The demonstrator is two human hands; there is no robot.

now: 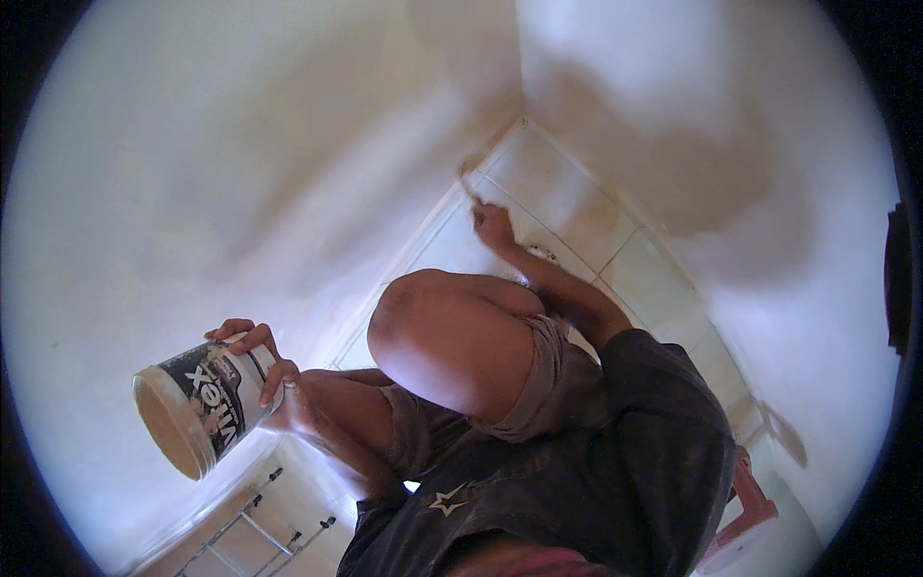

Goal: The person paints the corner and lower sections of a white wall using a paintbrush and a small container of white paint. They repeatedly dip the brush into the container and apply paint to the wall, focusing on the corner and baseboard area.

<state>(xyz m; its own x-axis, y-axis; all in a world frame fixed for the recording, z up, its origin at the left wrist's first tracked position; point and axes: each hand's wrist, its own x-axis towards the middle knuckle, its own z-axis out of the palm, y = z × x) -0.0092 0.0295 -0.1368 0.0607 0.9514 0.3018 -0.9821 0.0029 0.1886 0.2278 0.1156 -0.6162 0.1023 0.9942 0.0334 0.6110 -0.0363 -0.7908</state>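
My left hand is wrapped round the side of a paint tub, white with a black label. The tub is tilted, its open mouth toward the lower left, and beige paint shows inside. My right hand is closed on a thin, light-coloured paintbrush, partly blurred. The brush tip is at the foot of the left wall, by the edge of the floor tiles and close to the corner. My bent knees are between the two hands.
Pale floor tiles meet two light walls at a corner. Beside my right forearm is a small round whitish thing on the floor. A metal ladder stands at the lower left. Behind me at the lower right is a reddish plastic object.
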